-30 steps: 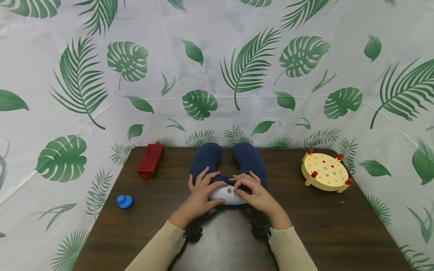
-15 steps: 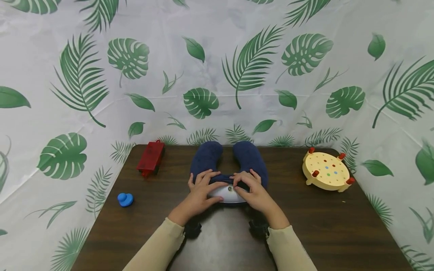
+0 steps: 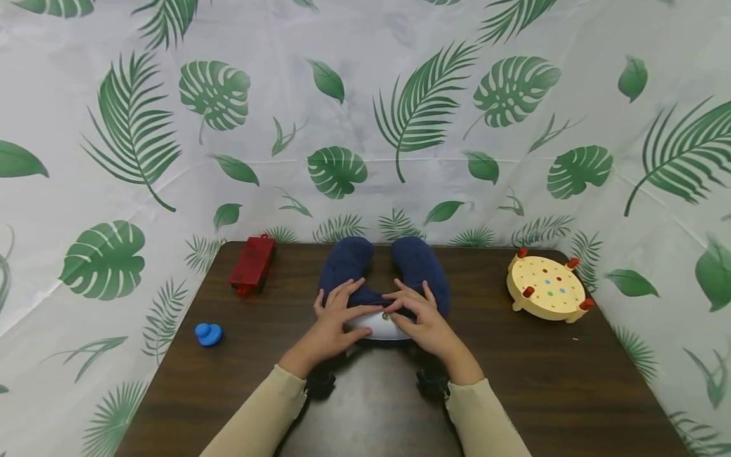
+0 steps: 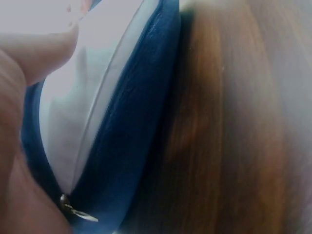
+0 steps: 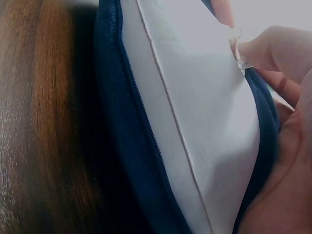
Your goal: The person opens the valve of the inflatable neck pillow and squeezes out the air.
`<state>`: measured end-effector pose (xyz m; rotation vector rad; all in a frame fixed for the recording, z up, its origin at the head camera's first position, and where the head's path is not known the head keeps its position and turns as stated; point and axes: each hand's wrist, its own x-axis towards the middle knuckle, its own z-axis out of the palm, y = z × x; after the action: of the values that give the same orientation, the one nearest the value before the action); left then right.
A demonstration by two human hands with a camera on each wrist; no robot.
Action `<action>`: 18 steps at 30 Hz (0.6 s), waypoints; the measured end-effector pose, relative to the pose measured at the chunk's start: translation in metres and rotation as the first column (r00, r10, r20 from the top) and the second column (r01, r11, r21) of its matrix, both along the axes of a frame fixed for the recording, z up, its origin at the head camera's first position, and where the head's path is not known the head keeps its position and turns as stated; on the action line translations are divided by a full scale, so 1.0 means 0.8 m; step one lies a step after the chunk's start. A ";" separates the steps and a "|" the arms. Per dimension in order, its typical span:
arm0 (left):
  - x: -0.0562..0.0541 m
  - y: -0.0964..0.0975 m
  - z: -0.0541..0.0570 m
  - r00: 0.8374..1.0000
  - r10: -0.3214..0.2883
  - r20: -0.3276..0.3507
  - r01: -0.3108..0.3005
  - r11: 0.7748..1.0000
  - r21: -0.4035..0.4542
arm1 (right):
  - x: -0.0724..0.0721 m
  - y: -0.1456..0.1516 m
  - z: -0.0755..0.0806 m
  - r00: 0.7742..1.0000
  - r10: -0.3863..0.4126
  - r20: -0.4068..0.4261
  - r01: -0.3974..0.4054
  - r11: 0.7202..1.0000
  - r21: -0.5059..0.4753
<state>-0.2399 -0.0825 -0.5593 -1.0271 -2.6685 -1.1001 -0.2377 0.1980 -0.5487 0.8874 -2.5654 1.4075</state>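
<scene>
No lettering, label, brand, number or sign could be read in the head view or in either wrist view.

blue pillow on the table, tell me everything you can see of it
The pillow is dark blue, U-shaped and soft-looking, lying on the brown table with its arms pointing away from the person. Its zip is open along the near curve, showing a smooth white inner with a raised seam. A metallic pull sits at the left end. The left grip rests on it; the right grip seems to pinch a small clear piece at the inner's far edge.
</scene>
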 end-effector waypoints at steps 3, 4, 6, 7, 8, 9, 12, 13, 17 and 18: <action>-0.002 -0.003 0.001 1.000 0.015 -0.014 -0.014 1.000 0.017 | -0.001 0.001 0.002 1.000 0.003 0.024 -0.003 1.000 -0.008; -0.002 -0.005 0.001 1.000 0.020 -0.020 -0.020 1.000 0.013 | -0.001 0.000 0.001 0.999 0.005 0.032 -0.004 1.000 -0.011; -0.003 -0.006 0.001 0.998 0.041 -0.043 -0.043 0.999 -0.025 | -0.001 0.000 -0.001 0.999 0.005 0.038 -0.004 1.000 -0.006; -0.003 -0.007 0.001 0.997 0.049 -0.057 -0.051 0.997 -0.050 | -0.001 -0.001 -0.002 0.999 0.003 0.035 -0.003 1.000 0.002; -0.004 -0.006 0.001 0.996 0.056 -0.069 -0.062 0.995 -0.078 | -0.001 -0.001 -0.002 1.000 0.001 0.028 -0.002 1.000 0.011; -0.004 -0.006 0.002 0.995 0.063 -0.074 -0.070 0.992 -0.101 | -0.001 -0.001 -0.003 1.000 0.000 0.017 -0.001 1.000 0.018; -0.004 -0.005 0.003 0.993 0.091 -0.071 -0.101 0.982 -0.158 | 0.000 -0.001 -0.003 1.000 -0.011 -0.019 0.011 0.999 0.039; -0.004 -0.005 0.002 0.993 0.104 -0.061 -0.112 0.979 -0.168 | 0.001 -0.001 -0.003 0.999 -0.013 -0.033 0.015 0.999 0.046; -0.007 -0.007 -0.001 0.989 0.146 -0.001 -0.144 0.977 -0.160 | 0.001 -0.003 -0.002 0.998 -0.022 -0.060 0.027 0.996 0.082; -0.008 -0.008 -0.003 0.988 0.154 0.006 -0.151 0.976 -0.156 | 0.001 -0.004 -0.002 0.998 -0.022 -0.065 0.028 0.995 0.091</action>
<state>-0.2459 -0.0892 -0.5614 -0.8182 -2.8294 -0.8901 -0.2368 0.1947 -0.5499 0.8944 -2.6020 1.2430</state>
